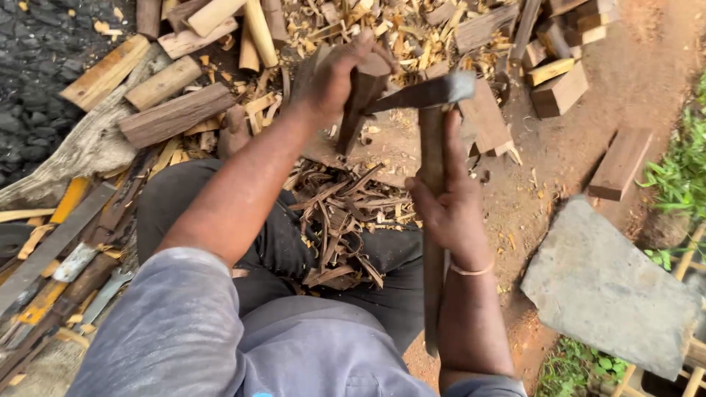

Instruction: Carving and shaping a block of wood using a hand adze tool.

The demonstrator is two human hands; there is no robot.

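My left hand (332,73) grips the top of a dark wooden block (357,103) that stands upright on a flat wooden chopping base (390,143). My right hand (448,206) is closed around the long wooden handle (432,242) of an adze-like axe. Its metal blade (423,94) points left and touches the side of the block, just under my left fingers. Dark bark strips and shavings (334,220) lie between my knees, in front of the base.
Split logs and billets (175,114) pile up at the upper left, cut blocks (559,90) at the upper right. A flat grey stone (607,290) lies on the red soil at right. Long tools and planks (55,257) lie at left.
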